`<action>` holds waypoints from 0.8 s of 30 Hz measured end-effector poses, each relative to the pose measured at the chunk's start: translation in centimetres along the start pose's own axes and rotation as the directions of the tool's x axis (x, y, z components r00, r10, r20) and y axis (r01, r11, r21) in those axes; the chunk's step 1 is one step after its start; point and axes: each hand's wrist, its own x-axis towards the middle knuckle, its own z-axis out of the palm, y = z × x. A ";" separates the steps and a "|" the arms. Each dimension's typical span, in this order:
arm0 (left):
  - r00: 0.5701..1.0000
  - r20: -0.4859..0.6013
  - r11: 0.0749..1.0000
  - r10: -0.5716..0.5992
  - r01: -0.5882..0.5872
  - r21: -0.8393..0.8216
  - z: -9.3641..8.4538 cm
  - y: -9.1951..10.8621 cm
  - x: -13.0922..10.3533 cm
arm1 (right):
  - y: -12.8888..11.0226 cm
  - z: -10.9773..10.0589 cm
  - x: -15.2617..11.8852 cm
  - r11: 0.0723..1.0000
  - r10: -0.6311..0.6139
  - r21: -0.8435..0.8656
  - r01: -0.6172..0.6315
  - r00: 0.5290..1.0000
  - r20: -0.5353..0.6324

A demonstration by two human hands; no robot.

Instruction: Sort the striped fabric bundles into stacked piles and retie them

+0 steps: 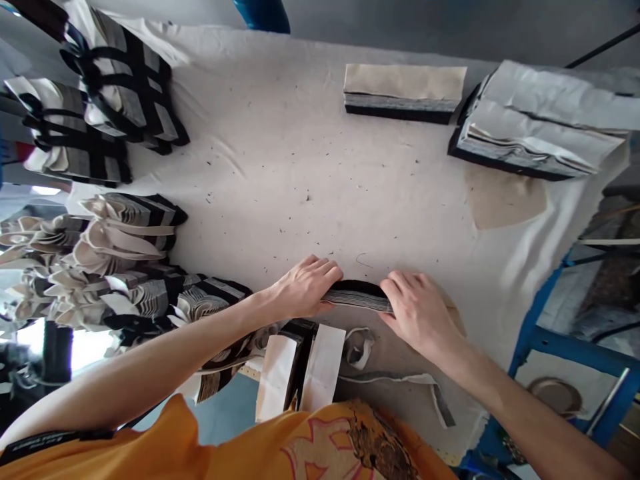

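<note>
Between my two hands is a stack of cut fabric pieces (359,297), black on top with grey and pale layers showing at its edge. My left hand (311,287) grips its left end, fingers closed over it. At the other end my right hand (417,307) is wrapped round the stack, fingers on top and thumb at the near side. The stack bows slightly upward in the middle. Just below it, near my body, two pale-topped fabric stacks (323,367) lie side by side, with a loose fabric strip (385,378) to their right.
Cloth covers the table (290,160), with dark lint scattered on it. A beige-topped stack (405,83) and a larger grey pile (540,123) lie at the back right. Tied bundles (127,73) and several loose bundles (135,233) line the left. A blue metal frame (565,347) stands at right.
</note>
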 end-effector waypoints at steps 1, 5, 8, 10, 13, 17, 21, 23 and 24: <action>0.998 -0.050 0.999 0.036 -0.034 0.042 -0.1 -0.2 0.2 | 0.3 -0.2 -0.1 1.000 -0.001 -0.026 0.000 0.999 -0.046; 0.982 -0.163 0.988 0.093 -0.070 0.139 0.2 -1.9 1.7 | 1.9 0.2 0.3 0.996 0.014 -0.088 -0.028 0.988 -0.156; 0.981 -0.176 0.991 0.087 -0.068 0.114 0.8 -3.5 2.4 | 2.7 1.0 0.6 0.994 0.014 -0.102 -0.026 0.993 -0.118; 0.976 -0.198 0.995 0.088 -0.075 0.073 1.1 -4.4 2.2 | 2.8 1.4 0.4 0.995 0.014 -0.097 -0.026 0.993 -0.120; 0.968 -0.240 0.997 0.072 -0.076 -0.008 1.3 -5.2 1.4 | 3.0 1.8 -0.1 0.995 0.007 -0.093 -0.024 0.984 -0.179; 0.958 -0.283 0.992 0.041 -0.074 -0.105 1.4 -5.7 0.3 | 3.1 1.8 -0.6 0.998 -0.016 -0.064 0.001 0.972 -0.234; 0.942 -0.335 0.980 0.017 -0.081 -0.179 1.8 -5.6 -0.3 | 3.0 1.5 -0.9 0.998 -0.044 -0.049 0.030 0.954 -0.297; 0.937 -0.350 0.969 -0.010 -0.078 -0.235 1.9 -5.2 -0.6 | 2.9 1.2 -1.2 0.998 -0.049 -0.043 0.038 0.947 -0.319; 0.935 -0.355 0.961 -0.026 -0.075 -0.267 1.9 -4.9 -0.8 | 2.9 1.1 -1.4 0.999 -0.049 -0.037 0.039 0.944 -0.326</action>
